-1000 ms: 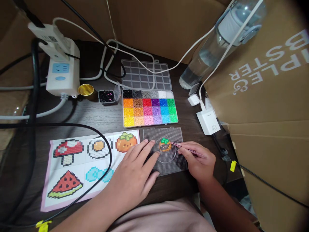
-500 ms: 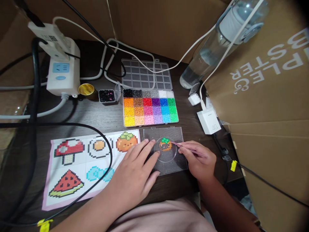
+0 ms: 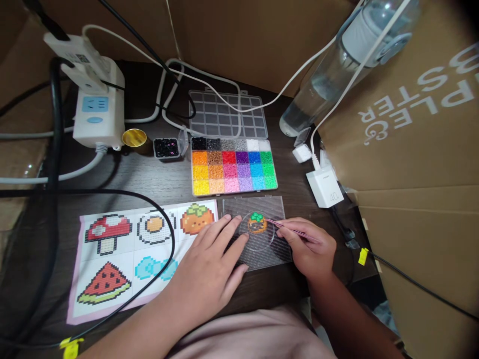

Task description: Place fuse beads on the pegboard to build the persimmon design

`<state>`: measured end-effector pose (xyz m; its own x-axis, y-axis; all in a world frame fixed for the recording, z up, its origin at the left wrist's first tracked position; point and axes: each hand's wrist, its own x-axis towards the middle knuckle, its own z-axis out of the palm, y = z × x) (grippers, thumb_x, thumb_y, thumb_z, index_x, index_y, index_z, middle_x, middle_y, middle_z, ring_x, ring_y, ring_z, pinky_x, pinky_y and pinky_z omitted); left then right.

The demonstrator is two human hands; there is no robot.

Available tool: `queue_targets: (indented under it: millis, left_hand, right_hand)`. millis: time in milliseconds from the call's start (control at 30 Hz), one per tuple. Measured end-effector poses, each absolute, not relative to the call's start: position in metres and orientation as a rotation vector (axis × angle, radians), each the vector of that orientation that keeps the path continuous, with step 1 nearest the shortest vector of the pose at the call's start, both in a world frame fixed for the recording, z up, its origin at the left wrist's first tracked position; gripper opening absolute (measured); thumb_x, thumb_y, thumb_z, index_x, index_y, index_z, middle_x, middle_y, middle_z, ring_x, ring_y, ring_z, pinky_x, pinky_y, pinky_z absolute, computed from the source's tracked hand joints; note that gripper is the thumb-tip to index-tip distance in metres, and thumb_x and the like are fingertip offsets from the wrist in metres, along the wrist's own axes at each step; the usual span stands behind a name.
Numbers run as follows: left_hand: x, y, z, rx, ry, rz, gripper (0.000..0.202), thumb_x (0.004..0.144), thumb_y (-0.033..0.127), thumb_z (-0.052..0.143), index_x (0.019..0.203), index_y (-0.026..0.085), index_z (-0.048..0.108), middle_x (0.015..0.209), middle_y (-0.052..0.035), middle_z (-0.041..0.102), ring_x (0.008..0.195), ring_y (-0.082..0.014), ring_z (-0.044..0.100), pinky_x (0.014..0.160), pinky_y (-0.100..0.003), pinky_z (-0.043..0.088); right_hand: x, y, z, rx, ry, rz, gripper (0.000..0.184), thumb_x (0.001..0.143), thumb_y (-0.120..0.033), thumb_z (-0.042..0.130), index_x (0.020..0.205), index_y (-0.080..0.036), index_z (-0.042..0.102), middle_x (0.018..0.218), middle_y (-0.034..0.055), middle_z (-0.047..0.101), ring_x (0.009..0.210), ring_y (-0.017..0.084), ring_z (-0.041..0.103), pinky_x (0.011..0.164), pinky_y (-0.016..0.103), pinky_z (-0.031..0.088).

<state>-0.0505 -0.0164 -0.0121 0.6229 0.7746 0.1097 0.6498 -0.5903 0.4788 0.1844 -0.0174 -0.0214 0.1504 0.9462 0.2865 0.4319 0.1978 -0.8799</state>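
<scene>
Pink tweezers point(image 3: 297, 231) are pinched in my right hand point(image 3: 312, 247), their tips at the right edge of a small bead figure point(image 3: 257, 223). Green beads top the figure, and an orange outline surrounds a partly filled middle. It lies within a clear ring shape on the transparent pegboard point(image 3: 275, 257). My left hand point(image 3: 213, 264) rests with fingers spread, its fingertips on the pegboard's left part. Under that hand's left side lies the pattern sheet point(image 3: 127, 264), showing a mushroom, an egg, an orange persimmon-like fruit, a watermelon slice and a blue shape. Whether the tweezer tips hold a bead is too small to tell.
Behind the pegboard stands an open bead box point(image 3: 234, 167) of many colours. A small case of black beads point(image 3: 166, 148), a gold cup point(image 3: 134, 141) and a power strip point(image 3: 99, 107) are left. A water bottle point(image 3: 329, 75) and white charger point(image 3: 325, 188) stand right. A black cable point(image 3: 164, 212) crosses the sheet.
The whole view has shifted very slightly. Both hands keep practically the same pose, with the tweezer tips still at the bead figure's right edge.
</scene>
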Motion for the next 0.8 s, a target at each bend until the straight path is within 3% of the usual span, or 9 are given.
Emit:
queue_targets:
  millis: [800]
  left_hand:
    - [-0.0502,-0.0162,-0.0104,2.450,1.130,0.442,0.040,0.094,0.028,0.056,0.132,0.015,0.059,0.151,-0.0146,0.044,0.139,-0.0350,0.038,0.112,-0.054,0.037]
  right_hand:
    - [0.1843,-0.0162,-0.0224,-1.409,-1.435,0.645,0.018,0.081,-0.009,0.071,0.088,-0.024,0.078,0.081,0.0033,0.077,0.076,0.018,0.073,0.066,0.029,0.061]
